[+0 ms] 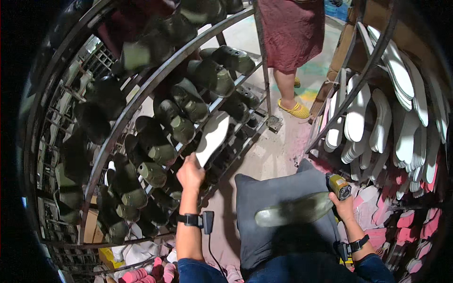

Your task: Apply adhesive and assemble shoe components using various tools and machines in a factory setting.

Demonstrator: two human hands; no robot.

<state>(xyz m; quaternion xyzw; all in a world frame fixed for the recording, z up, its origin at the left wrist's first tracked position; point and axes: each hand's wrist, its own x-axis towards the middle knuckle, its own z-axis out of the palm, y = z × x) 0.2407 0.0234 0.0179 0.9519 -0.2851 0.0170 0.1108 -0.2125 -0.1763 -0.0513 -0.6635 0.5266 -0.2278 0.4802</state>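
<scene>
My left hand [191, 173] is closed on the end of a white shoe sole [214, 137], raised beside the rack of dark shoes. Across the dark grey cloth [259, 188] on my lap lies an olive-green shoe [292, 211] with its smooth, shiny underside up. My right hand [343, 205] grips the shoe's right end, thumb against its edge; the other fingers are partly hidden. Just beyond this hand a yellow block with a dark round end [339, 185] juts out; I cannot tell whether it is part of the shoe.
A curved metal rack [125, 115] with rows of dark green shoes [150, 141] fills the left. Stacked white soles [356, 111] hang at the right, above pink and white pieces [377, 212]. Ahead stands a person in a dark red garment [292, 35] and yellow shoes [295, 109].
</scene>
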